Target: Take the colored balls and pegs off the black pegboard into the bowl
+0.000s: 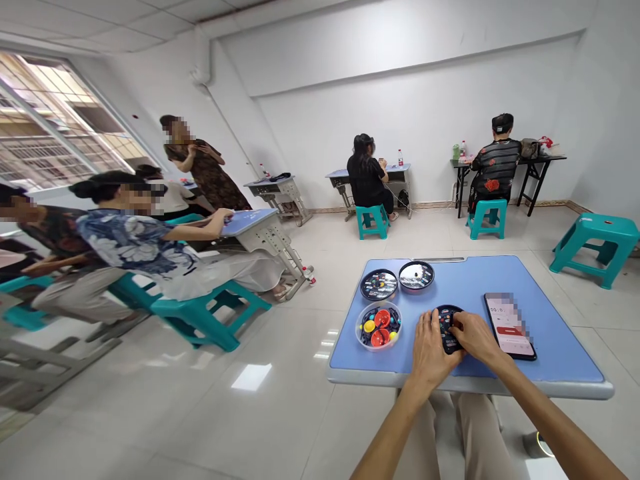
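your left hand (429, 347) and right hand (474, 335) both close their fingers around the small black disc (447, 327) at the near edge of the blue desk (550, 333). keep it flat and grip gently, beside the phone (509, 325).

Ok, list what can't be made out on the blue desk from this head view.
- Dark round piece: both the left hand and right hand cover much of it; its markings are too small to read.
- Phone: the screen is blurred.
- Clear bowl: the coloured pieces inside are too small to identify.
- Two dark round trays: their contents are too small to tell.
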